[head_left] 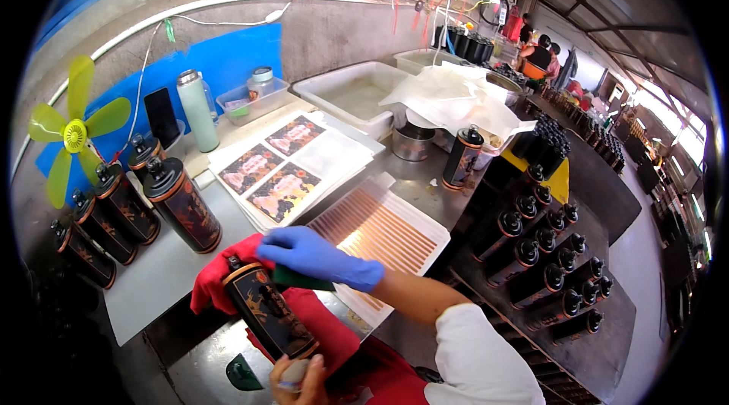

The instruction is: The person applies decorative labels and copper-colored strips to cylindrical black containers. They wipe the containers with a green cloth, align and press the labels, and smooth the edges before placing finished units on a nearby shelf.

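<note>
A black bottle [271,311] with orange and gold decoration and a black neck lies tilted over a red cloth [216,281]. At its base is my bare left hand [302,384], fingers curled round the bottom end. My right hand [315,253], in a blue glove, is closed beside the bottle's neck end, over the red cloth. From under its palm sticks out a flat dark green scraper-like piece [298,278]; the fingertips are partly hidden. A similar green piece [243,372] rests on the table near the front edge.
Several finished-looking black bottles [182,204] stand at left by a green fan [74,135]. Printed sheets [292,169], a ribbed white tray [383,230] and a water basin [345,90] lie beyond. More bottles [547,280] crowd a stand at right. People sit far back.
</note>
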Available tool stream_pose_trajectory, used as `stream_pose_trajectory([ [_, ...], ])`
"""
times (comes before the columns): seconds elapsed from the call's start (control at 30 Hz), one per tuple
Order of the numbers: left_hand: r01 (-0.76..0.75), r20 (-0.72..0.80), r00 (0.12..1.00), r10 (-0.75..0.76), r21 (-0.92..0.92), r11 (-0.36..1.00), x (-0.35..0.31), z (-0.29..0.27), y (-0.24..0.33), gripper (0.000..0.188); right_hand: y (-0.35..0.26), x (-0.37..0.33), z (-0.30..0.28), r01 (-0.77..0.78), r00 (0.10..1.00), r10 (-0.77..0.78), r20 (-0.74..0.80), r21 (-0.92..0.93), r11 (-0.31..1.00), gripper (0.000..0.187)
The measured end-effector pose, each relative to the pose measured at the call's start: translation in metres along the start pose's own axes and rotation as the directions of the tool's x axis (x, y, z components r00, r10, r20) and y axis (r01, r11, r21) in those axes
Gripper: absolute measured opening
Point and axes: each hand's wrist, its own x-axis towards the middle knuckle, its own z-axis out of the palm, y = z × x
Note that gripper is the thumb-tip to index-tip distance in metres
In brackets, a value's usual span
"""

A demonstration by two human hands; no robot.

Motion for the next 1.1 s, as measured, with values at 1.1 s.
stream_pose_trajectory([
  [1.1,0.207,-0.422,0.466,-0.778,-0.803,0.559,-0.095,-0.162,-0.079,0.077,-0.144,0.011,0.029,0.449,0.883,-0.281,0.376,-0.497,0.743,0.023],
])
